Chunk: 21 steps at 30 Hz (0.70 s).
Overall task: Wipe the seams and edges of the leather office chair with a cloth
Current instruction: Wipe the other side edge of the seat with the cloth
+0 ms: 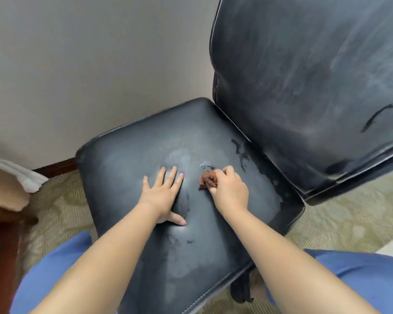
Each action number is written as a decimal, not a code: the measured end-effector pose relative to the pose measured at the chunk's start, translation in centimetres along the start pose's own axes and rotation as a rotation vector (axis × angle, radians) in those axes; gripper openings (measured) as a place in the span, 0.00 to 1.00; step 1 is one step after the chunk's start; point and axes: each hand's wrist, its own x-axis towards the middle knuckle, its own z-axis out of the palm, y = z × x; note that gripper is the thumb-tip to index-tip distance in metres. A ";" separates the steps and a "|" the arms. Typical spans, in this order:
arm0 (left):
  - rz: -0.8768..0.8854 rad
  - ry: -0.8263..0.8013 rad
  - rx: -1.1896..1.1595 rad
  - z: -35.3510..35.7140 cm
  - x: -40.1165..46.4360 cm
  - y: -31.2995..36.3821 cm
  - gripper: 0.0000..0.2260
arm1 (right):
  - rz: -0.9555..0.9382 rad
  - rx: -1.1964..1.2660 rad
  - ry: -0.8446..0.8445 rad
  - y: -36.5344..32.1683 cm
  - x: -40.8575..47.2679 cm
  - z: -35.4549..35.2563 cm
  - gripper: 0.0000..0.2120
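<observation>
Two hands on seat (213, 223): L hand (161, 196) flat; R hand (229, 189) grip clutches cloth (208, 179).

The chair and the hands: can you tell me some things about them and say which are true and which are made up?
1. The right hand grips a bunched brown cloth. True.
2. The left hand lies flat on the seat with its fingers spread. True.
3. The cloth is on the backrest. False: it is on the seat, near the middle.
4. The chair is bright red. False: it is dark, nearly black, with pale dusty smears.
5. The floor under the chair has a patterned carpet. True.
</observation>
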 end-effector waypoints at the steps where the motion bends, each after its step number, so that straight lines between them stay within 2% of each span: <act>1: 0.004 0.008 0.018 0.3 0.0 0.0 0.57 | 0.001 -0.001 -0.001 0.0 0.2 0.0 0.14; 12: -0.041 0.030 0.058 0.9 -0.3 1.4 0.54 | -0.029 0.014 0.035 0.7 1.2 0.3 0.15; 21: -0.179 0.078 0.025 1.5 -0.6 4.4 0.53 | -0.018 0.026 0.066 1.2 1.3 0.0 0.13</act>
